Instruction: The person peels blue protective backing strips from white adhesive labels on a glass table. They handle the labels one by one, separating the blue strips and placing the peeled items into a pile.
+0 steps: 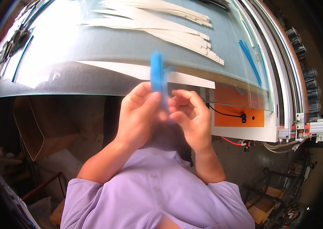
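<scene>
A bundle of thin, bright blue strips (157, 72) stands upright between my hands, blurred by motion, its top over the table edge. My left hand (138, 112) is closed on the bundle, pinching it between thumb and fingers. Curled in a pinch, my right hand (192, 116) meets the lower part of the strips; the fingertips are smeared, so the exact grip is hard to see. Just beyond my hands, a long white tapered piece (127, 70) lies along the near edge of the glass-topped table (51, 82), partly hidden behind the blue bundle.
Fanned stacks of white tapered strips (176, 32) lie farther back. More blue strips (250, 63) rest at the table's right, beside a metal rail (285, 76). An orange panel (254, 118) with a black cable sits below the glass. A cardboard box (35, 126) stands at lower left.
</scene>
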{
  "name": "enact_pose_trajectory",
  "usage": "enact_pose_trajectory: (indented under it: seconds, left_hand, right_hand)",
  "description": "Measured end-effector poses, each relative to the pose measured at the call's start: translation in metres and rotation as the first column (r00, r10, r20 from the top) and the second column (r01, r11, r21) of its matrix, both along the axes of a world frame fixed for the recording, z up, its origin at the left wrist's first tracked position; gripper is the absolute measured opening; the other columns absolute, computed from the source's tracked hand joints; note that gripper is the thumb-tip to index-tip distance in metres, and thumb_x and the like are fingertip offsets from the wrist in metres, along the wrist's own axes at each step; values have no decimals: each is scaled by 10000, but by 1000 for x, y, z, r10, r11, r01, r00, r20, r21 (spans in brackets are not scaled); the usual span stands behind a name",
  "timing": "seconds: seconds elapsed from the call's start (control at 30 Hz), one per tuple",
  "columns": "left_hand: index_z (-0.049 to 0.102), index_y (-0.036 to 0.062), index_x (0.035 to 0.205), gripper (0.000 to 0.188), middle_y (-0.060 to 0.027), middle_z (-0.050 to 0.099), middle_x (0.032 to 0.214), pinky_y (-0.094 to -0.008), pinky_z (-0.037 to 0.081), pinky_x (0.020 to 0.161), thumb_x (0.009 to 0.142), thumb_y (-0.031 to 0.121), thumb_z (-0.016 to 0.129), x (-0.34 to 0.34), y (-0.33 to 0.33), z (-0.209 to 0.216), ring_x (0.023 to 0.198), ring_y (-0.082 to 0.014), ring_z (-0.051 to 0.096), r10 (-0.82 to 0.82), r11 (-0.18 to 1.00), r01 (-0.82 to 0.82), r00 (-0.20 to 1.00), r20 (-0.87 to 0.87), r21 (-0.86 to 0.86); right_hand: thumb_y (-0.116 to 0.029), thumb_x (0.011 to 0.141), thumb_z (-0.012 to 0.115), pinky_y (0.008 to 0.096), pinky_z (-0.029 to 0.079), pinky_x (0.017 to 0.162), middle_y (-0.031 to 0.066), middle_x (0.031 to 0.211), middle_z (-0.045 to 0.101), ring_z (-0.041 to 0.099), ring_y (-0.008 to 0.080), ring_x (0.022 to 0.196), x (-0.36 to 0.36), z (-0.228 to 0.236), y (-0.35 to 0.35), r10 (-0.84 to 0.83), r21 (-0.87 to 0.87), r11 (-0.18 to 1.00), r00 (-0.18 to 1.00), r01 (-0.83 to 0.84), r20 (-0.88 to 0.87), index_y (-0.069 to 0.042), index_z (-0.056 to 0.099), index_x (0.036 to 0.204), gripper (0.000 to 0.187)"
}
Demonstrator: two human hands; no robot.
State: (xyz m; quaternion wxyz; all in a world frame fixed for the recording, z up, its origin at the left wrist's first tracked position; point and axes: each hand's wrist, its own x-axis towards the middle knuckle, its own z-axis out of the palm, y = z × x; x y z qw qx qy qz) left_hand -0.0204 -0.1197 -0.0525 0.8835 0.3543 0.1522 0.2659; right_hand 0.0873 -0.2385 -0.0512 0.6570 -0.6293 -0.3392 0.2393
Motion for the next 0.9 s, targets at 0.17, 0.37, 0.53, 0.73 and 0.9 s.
enact_pose_trajectory:
  seconds: [0.17, 0.37, 0.53, 0.73, 0.9]
  left_hand:
    - [680, -28, 1225, 228, -96, 734, 1049, -240, 579, 660, 1019, 40, 612, -8, -6, -4, 841, -115, 690, 16, 992, 0, 993, -119, 128]
    - [655, -19, 1173, 182, -115, 753, 1015, -261, 613, 690, 1035, 92, 614, -12, -4, 3, 851, -165, 734, 144, 976, -116, 979, -142, 185]
    - [605, 44, 995, 105, -121, 754, 961, -279, 605, 721, 1025, 134, 650, -14, 5, 6, 872, -202, 752, 216, 970, -204, 973, -86, 129]
    - [628, 54, 984, 112, -88, 733, 929, -294, 593, 733, 990, 137, 703, -17, 12, -1, 843, -193, 743, 233, 964, -220, 969, -78, 147]
    - [622, 30, 1048, 126, -96, 698, 960, -263, 598, 732, 1034, 153, 645, -10, 11, 5, 858, -180, 728, 197, 979, -191, 977, -86, 74]
  right_hand:
    - [-58, 934, 750, 276, 528, 743, 67, 965, 607, 651, 140, 834, 5, 16, 6, 93, -35, 995, 996, -93, -17, 62, 691, 1020, 159]
    - [-65, 942, 745, 258, 476, 665, 34, 827, 623, 574, 82, 734, 15, 30, 26, 46, 31, 998, 992, -50, 114, 37, 633, 894, 159]
    - [-114, 935, 755, 260, 434, 615, 18, 693, 614, 501, 63, 672, 60, 61, 60, 63, -18, 998, 945, -61, 320, 10, 640, 848, 190]
    - [-97, 917, 746, 242, 445, 628, -3, 687, 627, 542, 57, 658, 92, 78, 75, 74, -54, 997, 918, -57, 390, 16, 674, 810, 171]
    - [-92, 918, 758, 232, 451, 657, 6, 726, 652, 541, 48, 699, 67, 77, 60, 121, -112, 989, 966, -97, 228, 4, 683, 826, 152]
